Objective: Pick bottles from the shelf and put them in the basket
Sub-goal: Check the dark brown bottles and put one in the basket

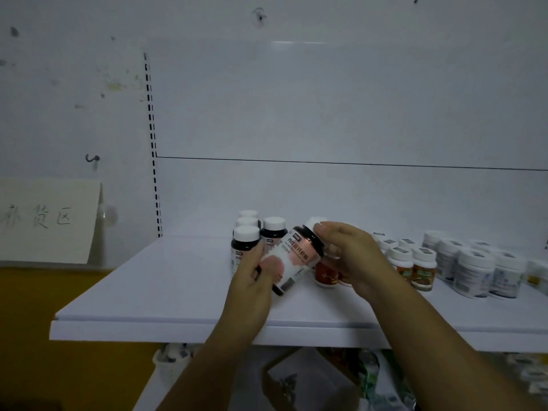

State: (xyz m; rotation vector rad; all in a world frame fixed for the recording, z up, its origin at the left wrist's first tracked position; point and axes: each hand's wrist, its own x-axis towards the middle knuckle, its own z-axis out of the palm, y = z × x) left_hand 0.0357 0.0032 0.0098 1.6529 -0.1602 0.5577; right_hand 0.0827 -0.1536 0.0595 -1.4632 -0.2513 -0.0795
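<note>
Dark tilted bottle held in both grips, left hand and right hand.

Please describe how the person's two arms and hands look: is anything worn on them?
Both forearms are bare, with no sleeves in view. The left hand and right hand wear no gloves. I see no watch, ring or bracelet, though the light is dim.

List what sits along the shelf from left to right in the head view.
Dark white-capped bottles → tilted bottle held in both hands, left hand and right hand → orange-labelled bottles → white jars.
</note>
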